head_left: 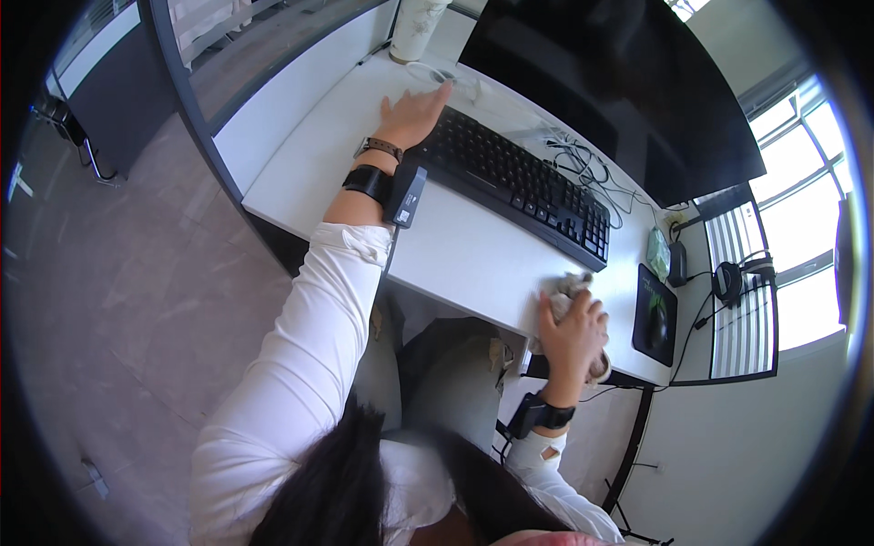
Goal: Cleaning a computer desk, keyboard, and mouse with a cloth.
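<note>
My left hand [414,116] is at the left end of a black keyboard [510,177], its fingers stretched out and spread. Part of the hand overlaps the keyboard's corner; whether it presses on it I cannot tell. On the white desk near the front edge, right of the keyboard's near end, my right hand [575,335] is closed over a crumpled light cloth [572,284]. Folds of the cloth stick out beyond the fingers and below the palm, by the desk edge.
A large dark monitor [628,82] stands behind the keyboard, with tangled cables [583,164] between them. On the right lie a mouse pad [648,305] with a mouse [659,320] and a green packet [657,253]. A pale cylinder [417,32] stands at the back left.
</note>
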Demonstrator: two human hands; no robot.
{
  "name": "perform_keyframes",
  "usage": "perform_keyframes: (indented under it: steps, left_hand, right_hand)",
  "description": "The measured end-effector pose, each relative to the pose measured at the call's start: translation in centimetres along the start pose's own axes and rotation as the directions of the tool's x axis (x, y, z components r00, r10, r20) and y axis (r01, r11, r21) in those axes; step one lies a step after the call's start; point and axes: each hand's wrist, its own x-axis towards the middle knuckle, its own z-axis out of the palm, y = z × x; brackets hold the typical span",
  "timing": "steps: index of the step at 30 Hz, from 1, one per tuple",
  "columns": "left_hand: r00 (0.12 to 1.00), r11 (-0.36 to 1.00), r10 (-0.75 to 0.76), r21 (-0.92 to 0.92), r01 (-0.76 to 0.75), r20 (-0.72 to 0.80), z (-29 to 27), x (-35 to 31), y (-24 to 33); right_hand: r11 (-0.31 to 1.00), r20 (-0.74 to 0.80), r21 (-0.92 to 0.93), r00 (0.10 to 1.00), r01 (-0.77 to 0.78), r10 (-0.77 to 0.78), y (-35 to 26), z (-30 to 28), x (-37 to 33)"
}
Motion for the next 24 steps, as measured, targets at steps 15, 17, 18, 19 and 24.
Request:
perform_keyframes:
  steps: [15, 17, 18, 19, 24]
  left_hand:
    - [0.996, 0.840, 0.050, -0.535, -0.085, -0.080, 0.1, 1.3, -3.5]
    - [0.994, 0.798, 0.066, -0.593, -0.107, -0.091, 0.6, 1.0, -1.4]
    - [0.996, 0.783, 0.038, -0.616, -0.083, -0.086, 0.2, 0.5, -1.1]
    - [0.997, 0.766, 0.018, -0.640, -0.065, -0.080, -0.1, 0.3, -0.6]
    - [0.990, 0.748, -0.009, -0.658, -0.088, -0.142, -0.8, 0.4, -2.3]
  right_hand:
    - [0.874, -0.007, 0.029, 0.874, 0.486, -0.486, -20.1, -1.9, 2.3]
    - [0.891, 0.088, -0.045, 0.890, 0.451, -0.447, -21.0, -1.8, 3.6]
    - [0.872, 0.188, -0.098, 0.869, 0.480, -0.458, -21.8, -1.8, 4.0]
    - [0.850, 0.283, -0.148, 0.845, 0.506, -0.454, -22.3, -2.2, 4.4]
    - [0.767, 0.419, -0.097, 0.725, 0.634, -0.547, -23.5, -3.7, 5.1]
